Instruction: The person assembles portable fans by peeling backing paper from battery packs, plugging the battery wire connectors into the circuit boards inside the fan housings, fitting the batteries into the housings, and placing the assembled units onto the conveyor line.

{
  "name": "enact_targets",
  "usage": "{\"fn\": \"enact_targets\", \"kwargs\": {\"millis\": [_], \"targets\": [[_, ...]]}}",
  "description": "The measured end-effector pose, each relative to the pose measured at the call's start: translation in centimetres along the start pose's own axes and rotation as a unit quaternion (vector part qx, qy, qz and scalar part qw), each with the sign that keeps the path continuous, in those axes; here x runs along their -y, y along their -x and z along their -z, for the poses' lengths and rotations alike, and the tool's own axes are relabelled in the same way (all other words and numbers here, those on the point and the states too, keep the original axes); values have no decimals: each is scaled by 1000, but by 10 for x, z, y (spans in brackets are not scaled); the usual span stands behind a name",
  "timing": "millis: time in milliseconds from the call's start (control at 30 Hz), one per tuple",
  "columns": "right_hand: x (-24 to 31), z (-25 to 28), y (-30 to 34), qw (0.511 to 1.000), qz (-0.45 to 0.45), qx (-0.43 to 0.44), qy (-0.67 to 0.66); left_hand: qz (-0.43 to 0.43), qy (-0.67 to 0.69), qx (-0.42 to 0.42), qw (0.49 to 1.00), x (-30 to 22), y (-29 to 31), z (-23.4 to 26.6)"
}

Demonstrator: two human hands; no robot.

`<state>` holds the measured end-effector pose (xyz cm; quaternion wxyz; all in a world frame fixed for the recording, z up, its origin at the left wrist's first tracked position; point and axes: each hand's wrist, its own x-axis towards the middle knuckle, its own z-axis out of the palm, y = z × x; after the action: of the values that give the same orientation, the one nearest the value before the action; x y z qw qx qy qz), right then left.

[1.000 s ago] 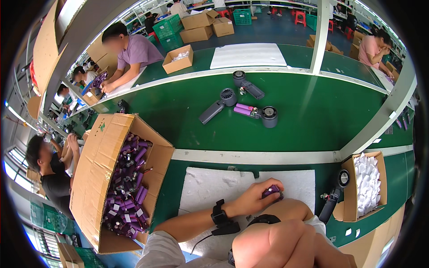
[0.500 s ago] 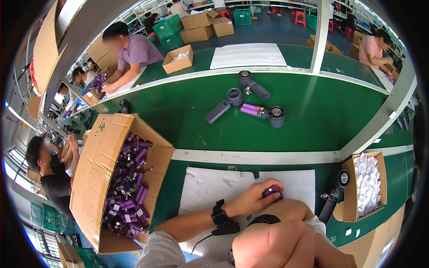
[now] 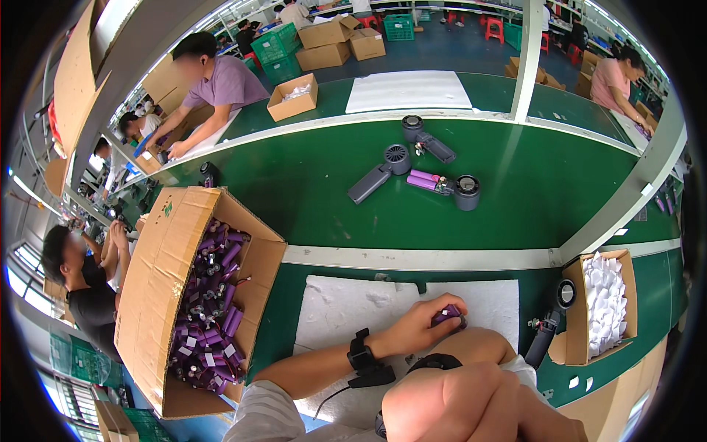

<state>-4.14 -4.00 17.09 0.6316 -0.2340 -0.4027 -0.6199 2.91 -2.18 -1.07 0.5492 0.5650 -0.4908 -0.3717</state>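
Note:
My left hand [image 3: 427, 322], with a black strap on its wrist, rests over the white foam sheet [image 3: 361, 295]. Its fingers are closed round a purple battery pack [image 3: 447, 315], which is partly hidden. Very near the camera, my right hand [image 3: 456, 401] is raised with its fingers curled in; whatever it may hold is hidden. To its right, a dark grey handheld fan [image 3: 543, 335] lies on the green bench, wires showing near its head. An open cardboard box [image 3: 261, 269] of purple battery packs [image 3: 213, 309] stands tilted on the left.
Several handheld fans, including an opened fan [image 3: 467, 191], lie on the green belt [image 3: 309, 214] beyond the rail. A carton [image 3: 630, 295] of white pieces [image 3: 605, 302] stands at right. A white post [image 3: 526, 66] rises ahead. People work on the far side and at left.
The fans on the green belt have shifted slightly right. The person in purple has stretched an arm outward. My hands and the battery pack have stayed put.

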Motion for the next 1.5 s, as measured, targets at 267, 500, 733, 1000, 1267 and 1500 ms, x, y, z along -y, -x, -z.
{"fn": "enact_targets", "kwargs": {"millis": [267, 500, 733, 1000, 1267, 1500], "targets": [[0, -32, -6, 983, 140, -103, -53, 7, 8, 2, 1000, -2, -1, -1], [-31, 25, -5, 979, 41, 196, 34, 28, 101, -55, 993, 17, 4, 6], [-156, 221, -76, 776, -202, 142, 581, 6, 275, -254, 927, 9, -14, 9], [-152, 409, -32, 134, -436, 348, 819, -43, 279, -283, 917, 11, -24, 3], [-206, 317, -36, 152, -368, 373, 838, -59, 230, -282, 929, 12, -19, 0], [-212, 234, 2, 231, -352, 509, 751, -52, 208, -268, 939, 11, -20, 1]]}}
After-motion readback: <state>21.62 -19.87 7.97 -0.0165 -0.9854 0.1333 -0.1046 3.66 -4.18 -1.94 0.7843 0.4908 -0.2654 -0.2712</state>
